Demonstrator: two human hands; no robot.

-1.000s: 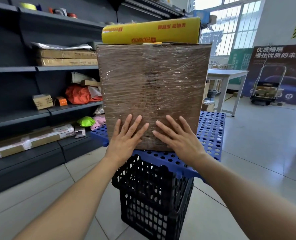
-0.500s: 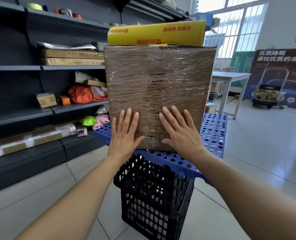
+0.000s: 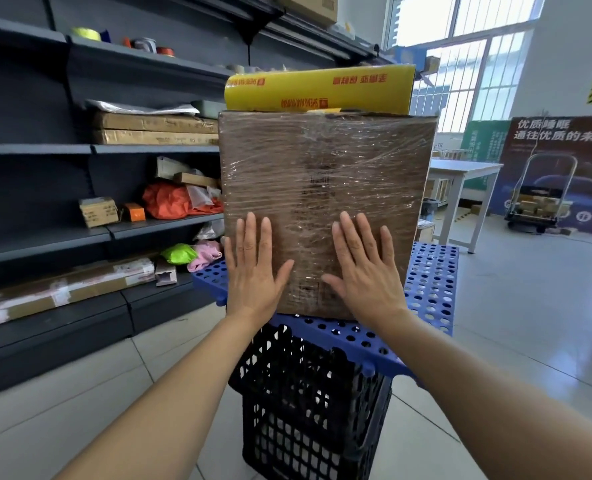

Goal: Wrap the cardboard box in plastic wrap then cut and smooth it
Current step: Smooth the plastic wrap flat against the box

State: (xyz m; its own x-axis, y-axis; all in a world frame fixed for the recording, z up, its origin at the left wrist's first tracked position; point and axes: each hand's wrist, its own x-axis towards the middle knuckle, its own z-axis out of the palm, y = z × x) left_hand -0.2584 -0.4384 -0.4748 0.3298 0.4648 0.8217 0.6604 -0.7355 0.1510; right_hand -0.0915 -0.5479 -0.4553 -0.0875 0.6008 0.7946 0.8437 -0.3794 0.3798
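Far left: dark metal shelving (image 3: 38, 233) along the wall, loaded with flat cartons, a crumpled orange bag (image 3: 173, 202) and small boxes.

Left of centre: left hand (image 3: 253, 271), grip wide, fingers spread flat and pressed against the near face of the cardboard box (image 3: 325, 188), low on its left side. Holding nothing, only pressing.

Centre: one tall brown box, upright, sheathed in wrinkled plastic wrap (image 3: 367, 157) with visible creases and glints. Resting on one blue perforated board (image 3: 429, 289) used as a worktop, itself perched on one black lattice crate (image 3: 308, 403) on the tiled floor. Lying across the box top: one yellow wrap dispenser carton (image 3: 319, 90) with red lettering.

Right of centre: right hand (image 3: 367, 271), grip wide too, palm flat on the lower right of the same face, thumbs of the two hands pointing toward each other with bare wrap between them.

Far right: a white table, a poster and a loaded trolley, well apart from the work.

Judged stage: smoothing, wrapping apparently finished on this face.

Possible trouble: a hard push tipping the tall box backward, since only its base sits on the board; the yellow carton sliding off the top with any jolt; the board shifting on the narrower crate; trapped creases left if the palms skip the upper half.

Count: two hands, one box, one wrap carton, one board, one crate.
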